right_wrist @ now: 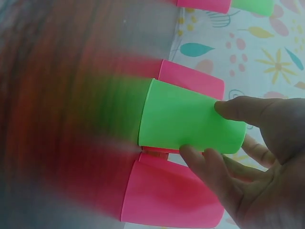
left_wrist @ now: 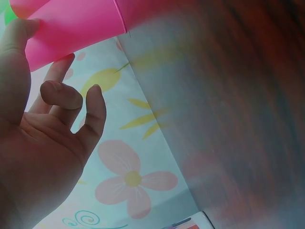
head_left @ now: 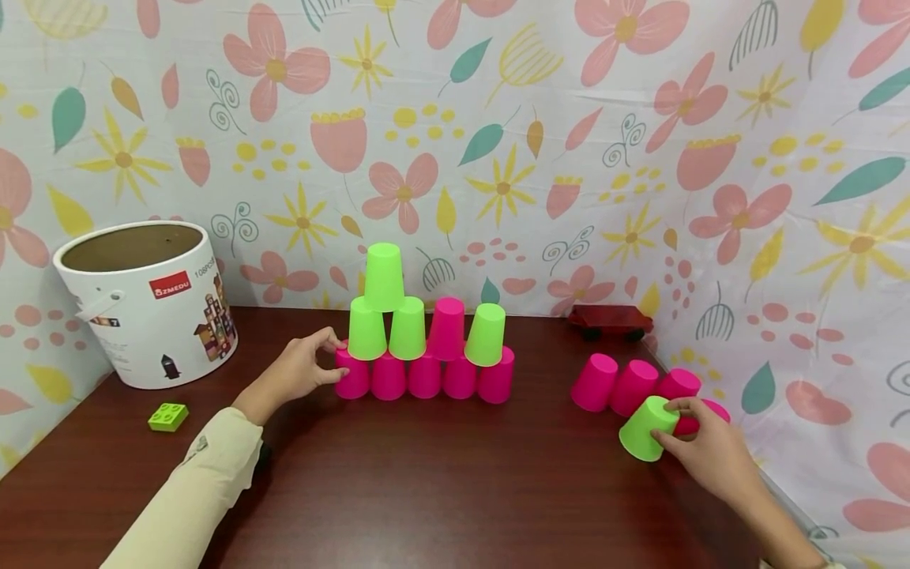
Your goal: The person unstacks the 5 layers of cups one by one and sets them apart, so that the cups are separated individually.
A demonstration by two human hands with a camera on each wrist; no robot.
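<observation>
Plastic cups stand upside down in a stepped stack. Its bottom row is several pink cups [head_left: 424,377], the second row mixes green cups [head_left: 408,330] with one pink cup [head_left: 446,328], and a single green cup [head_left: 384,276] tops the left end. My left hand [head_left: 302,367] pinches the leftmost pink cup [head_left: 351,375] of the bottom row between thumb and finger; the left wrist view shows the thumb [left_wrist: 21,36] on its side. On the right, my right hand [head_left: 707,450] grips a separate green cup [right_wrist: 190,119] by its sides, beside several upside-down pink cups [head_left: 633,387].
A white bucket [head_left: 149,316] with a printed label stands at the back left, a green toy brick [head_left: 168,416] in front of it. A red toy cart [head_left: 611,321] sits at the back right. Patterned cloth [head_left: 498,118] hangs along the dark wooden table's [head_left: 441,482] back and right edges.
</observation>
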